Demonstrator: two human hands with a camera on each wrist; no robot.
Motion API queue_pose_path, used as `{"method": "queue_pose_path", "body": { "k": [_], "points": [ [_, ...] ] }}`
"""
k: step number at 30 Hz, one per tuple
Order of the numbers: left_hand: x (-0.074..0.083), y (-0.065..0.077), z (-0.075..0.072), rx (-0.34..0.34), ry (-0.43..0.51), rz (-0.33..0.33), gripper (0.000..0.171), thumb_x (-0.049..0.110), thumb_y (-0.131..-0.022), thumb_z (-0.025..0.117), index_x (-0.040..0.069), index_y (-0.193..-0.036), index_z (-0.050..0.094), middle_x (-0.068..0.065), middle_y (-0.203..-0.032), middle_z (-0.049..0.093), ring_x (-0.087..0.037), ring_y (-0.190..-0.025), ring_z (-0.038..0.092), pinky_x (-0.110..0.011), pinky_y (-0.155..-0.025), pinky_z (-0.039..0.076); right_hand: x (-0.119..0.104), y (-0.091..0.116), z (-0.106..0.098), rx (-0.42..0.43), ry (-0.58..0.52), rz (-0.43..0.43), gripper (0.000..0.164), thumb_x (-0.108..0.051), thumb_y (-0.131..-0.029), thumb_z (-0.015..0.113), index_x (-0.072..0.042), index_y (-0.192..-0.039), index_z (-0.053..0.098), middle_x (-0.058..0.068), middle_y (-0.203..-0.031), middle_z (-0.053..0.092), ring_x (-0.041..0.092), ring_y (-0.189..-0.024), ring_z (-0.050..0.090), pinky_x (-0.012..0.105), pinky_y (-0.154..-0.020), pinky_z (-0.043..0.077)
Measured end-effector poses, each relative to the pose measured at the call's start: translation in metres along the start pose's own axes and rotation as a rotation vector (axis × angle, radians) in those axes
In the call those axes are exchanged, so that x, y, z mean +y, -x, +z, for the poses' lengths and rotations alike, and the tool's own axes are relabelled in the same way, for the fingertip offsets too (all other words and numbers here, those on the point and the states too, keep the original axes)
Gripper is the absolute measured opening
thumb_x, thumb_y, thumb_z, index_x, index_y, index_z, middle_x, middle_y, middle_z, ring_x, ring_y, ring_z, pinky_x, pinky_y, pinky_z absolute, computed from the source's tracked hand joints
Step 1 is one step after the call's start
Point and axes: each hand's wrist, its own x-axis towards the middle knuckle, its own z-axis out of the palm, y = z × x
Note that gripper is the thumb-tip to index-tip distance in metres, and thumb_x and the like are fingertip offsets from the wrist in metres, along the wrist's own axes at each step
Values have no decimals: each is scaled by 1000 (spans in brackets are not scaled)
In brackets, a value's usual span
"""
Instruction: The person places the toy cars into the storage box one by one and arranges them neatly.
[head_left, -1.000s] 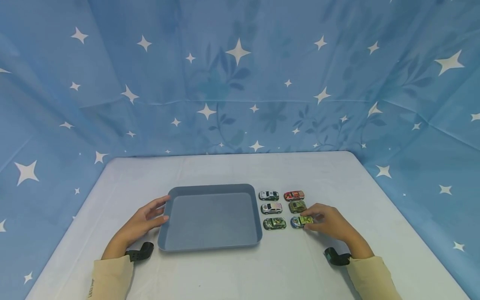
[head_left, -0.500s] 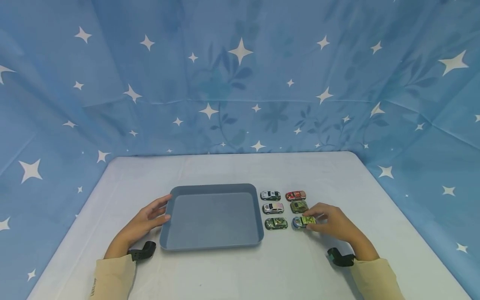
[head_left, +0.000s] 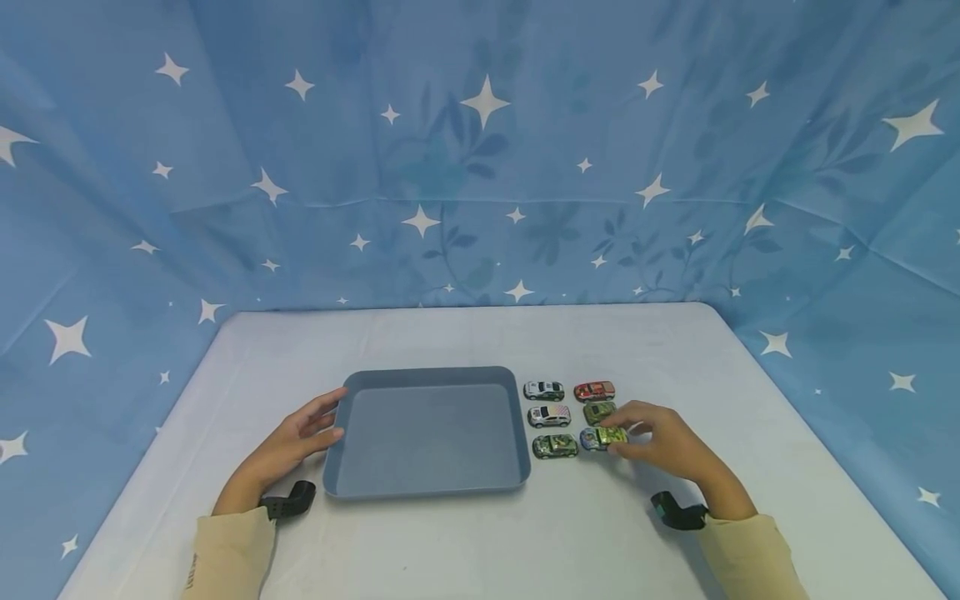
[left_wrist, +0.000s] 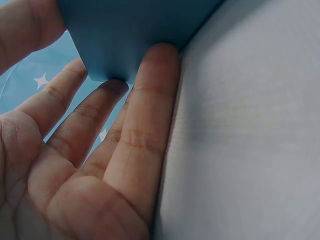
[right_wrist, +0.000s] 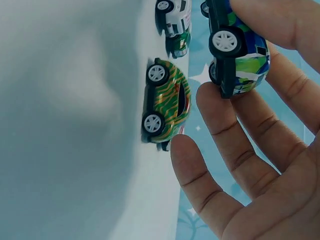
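Note:
My right hand point(head_left: 660, 437) pinches a blue-and-green toy car point(head_left: 602, 438) between thumb and fingers. In the right wrist view this car point(right_wrist: 250, 67) hangs off the table, its wheels showing. Just past it, a green patterned toy car point(head_left: 598, 412) stands on the table; the right wrist view shows a green car with orange stripes point(right_wrist: 172, 102) near the fingertips. My left hand point(head_left: 288, 442) rests at the left side of a grey-blue tray point(head_left: 333, 467). Its fairly straight fingers touch the tray wall point(left_wrist: 115, 40) in the left wrist view. Nothing lies in the tray.
Left of the held car stand a dark green toy car point(head_left: 555, 447), a white one with a pink pattern point(head_left: 549, 416) and a white-and-black one point(head_left: 543, 391). A red toy car point(head_left: 594, 391) is at the back. A starry blue curtain point(head_left: 480, 167) hangs behind the white table point(head_left: 450, 550).
The blue-and-green car has come up off the table in my right hand and shifted slightly left. My left hand stays at the tray. The whole head view has drifted a little.

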Motion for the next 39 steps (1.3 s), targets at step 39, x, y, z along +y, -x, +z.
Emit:
{"method": "queue_pose_path", "body": {
  "k": [39],
  "points": [
    [-2, -1, 1, -10, 23, -7, 75, 18, -109, 65, -1, -170, 26, -35, -172, 23, -62, -155, 26, -70, -119, 37, -35, -31, 26, 33, -62, -128, 29, -3, -88, 89, -4, -115, 81, 9, -112, 78, 4, -98, 68, 44, -85, 64]
  ]
}}
